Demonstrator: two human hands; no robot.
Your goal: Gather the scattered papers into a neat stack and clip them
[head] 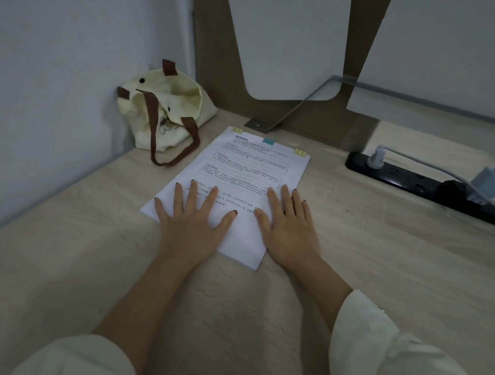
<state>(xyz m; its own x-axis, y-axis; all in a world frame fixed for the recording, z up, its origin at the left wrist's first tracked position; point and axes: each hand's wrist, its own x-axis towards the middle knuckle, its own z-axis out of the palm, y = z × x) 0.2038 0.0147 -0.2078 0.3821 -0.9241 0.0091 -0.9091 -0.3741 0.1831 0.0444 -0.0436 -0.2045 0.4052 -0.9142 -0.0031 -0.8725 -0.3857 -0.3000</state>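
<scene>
A neat stack of white printed papers lies on the wooden desk, turned slightly clockwise. Three binder clips grip its far edge: a yellow clip at the left corner, a blue clip in the middle and a yellow clip at the right corner. My left hand rests flat on the stack's near left part, fingers spread. My right hand lies flat across the near right edge, partly on the desk. Neither hand holds anything.
A cream tote bag with brown straps slumps in the far left corner against the wall. A black power strip with plugs and cables runs along the far right. A wooden back panel and a glass divider stand behind the papers.
</scene>
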